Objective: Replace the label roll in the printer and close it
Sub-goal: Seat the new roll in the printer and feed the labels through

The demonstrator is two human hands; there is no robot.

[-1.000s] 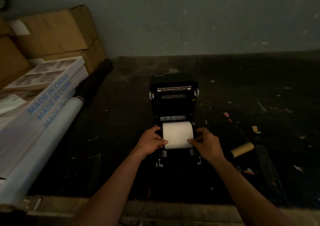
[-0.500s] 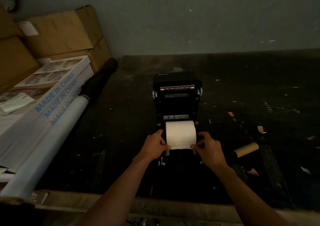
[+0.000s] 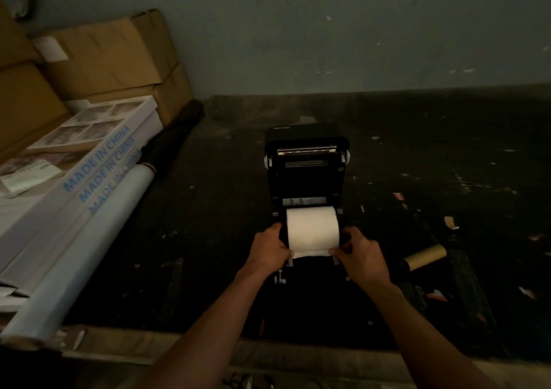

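Since the earlier frames my left hand (image 3: pixel 272 250) and right hand (image 3: pixel 359 256) have slid toward me, from the sides of the label roll (image 3: pixel 312 228) down to its loose front edge, each now pinching a corner of that edge between thumb and fingers. The roll sits between my hands in the open bay of the printer (image 3: pixel 307 180), on the dark bench (image 3: pixel 208 224). Right of my right hand, well apart, lies an empty cardboard core (image 3: pixel 425 257). Beyond my hands the printer's lid (image 3: pixel 307 142) stands raised. Far left of my left hand, long white boxes (image 3: pixel 74 197) and cardboard cartons (image 3: pixel 104 57) are stacked.
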